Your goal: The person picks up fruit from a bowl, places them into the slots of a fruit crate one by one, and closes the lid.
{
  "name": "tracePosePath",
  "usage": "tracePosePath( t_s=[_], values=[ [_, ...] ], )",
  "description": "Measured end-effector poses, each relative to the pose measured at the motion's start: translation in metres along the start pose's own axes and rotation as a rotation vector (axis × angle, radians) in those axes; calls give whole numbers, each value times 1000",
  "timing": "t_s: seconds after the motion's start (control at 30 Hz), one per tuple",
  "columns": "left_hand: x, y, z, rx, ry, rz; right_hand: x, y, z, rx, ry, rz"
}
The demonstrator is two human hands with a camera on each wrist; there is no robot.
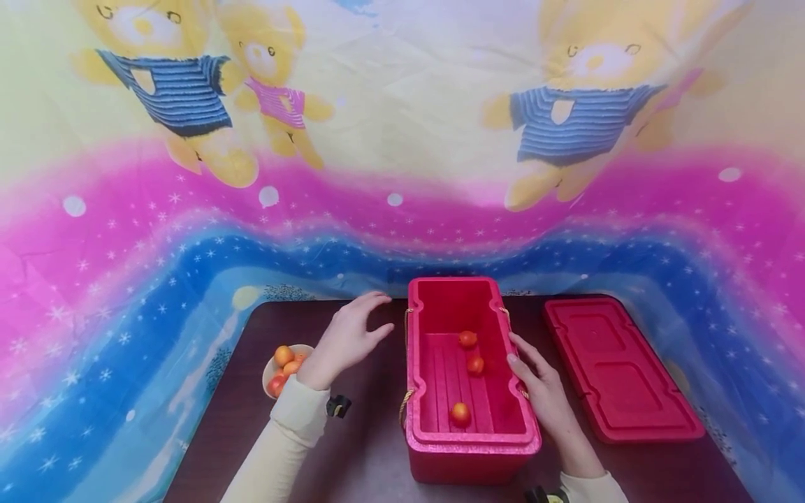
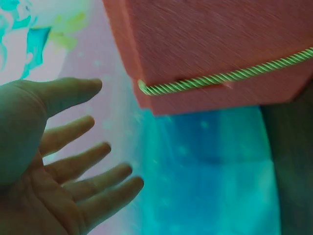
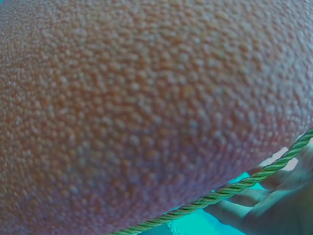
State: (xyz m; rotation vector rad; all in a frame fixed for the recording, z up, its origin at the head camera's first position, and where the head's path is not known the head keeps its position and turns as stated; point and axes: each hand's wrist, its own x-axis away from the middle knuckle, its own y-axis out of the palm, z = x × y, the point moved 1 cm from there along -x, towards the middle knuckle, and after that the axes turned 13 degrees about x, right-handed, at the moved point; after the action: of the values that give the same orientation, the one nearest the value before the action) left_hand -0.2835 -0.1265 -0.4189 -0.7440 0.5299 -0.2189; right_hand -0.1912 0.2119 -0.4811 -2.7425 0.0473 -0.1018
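Note:
A deep red foam box [image 1: 472, 457] stands uncovered on the table, with gold cord handles along its long sides. Three small orange fruits [image 1: 460, 414] lie inside it, two toward the right wall and one near the front. My left hand [image 1: 349, 339] hovers between the box and a small bowl [image 1: 269, 386], thumb and fingers spread and nothing in them; the left wrist view shows its bare palm beside the box's cord [image 2: 220, 78]. At the box's right side, my right hand [image 1: 544, 391] rests against the wall, fingers extended and thumb by the rim.
Several more orange fruits [image 1: 284, 355] fill the bowl, left of my left wrist. The red lid [image 1: 629, 377] lies flat on the dark table [image 1: 352, 447], right of the box. A cloth printed with bears [image 1: 402, 223] hangs behind the table.

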Motion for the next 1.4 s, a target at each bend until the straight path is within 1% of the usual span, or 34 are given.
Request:
tracePosePath(
  t_s=[0.1, 0.23, 0.37, 0.53, 0.7, 0.77, 0.87, 0.97, 1.17, 1.4],
  values=[
    [11, -4, -17, -12, -67, 36, 0, 0, -1, -3, -8, -1],
    [27, -9, -38, -29, -190, 80, 0, 0, -2, 2, -7, -3],
    [45, -15, -58, -43, -295, 133, 1, 0, -2, 5, -2, -1],
    [63, -18, -81, -62, -377, 171, 1, 0, -2, 2, -3, 1],
    [79, -17, -99, -83, -456, 167, 1, 0, -1, -5, 2, -5],
    [85, -15, -106, -87, -456, 169, 0, 1, 0, -7, -1, -3],
    [90, -11, -116, -101, -428, 183, 0, 1, 0, -7, -2, -2],
    [95, -8, -122, -140, -423, 188, 1, 0, 0, -9, 4, -1],
    [103, -6, -128, -200, -417, 193, 2, 1, 0, -2, 15, -1],
    [104, -4, -131, -198, -421, 195, 2, 1, -1, 9, 11, 7]
  ],
)
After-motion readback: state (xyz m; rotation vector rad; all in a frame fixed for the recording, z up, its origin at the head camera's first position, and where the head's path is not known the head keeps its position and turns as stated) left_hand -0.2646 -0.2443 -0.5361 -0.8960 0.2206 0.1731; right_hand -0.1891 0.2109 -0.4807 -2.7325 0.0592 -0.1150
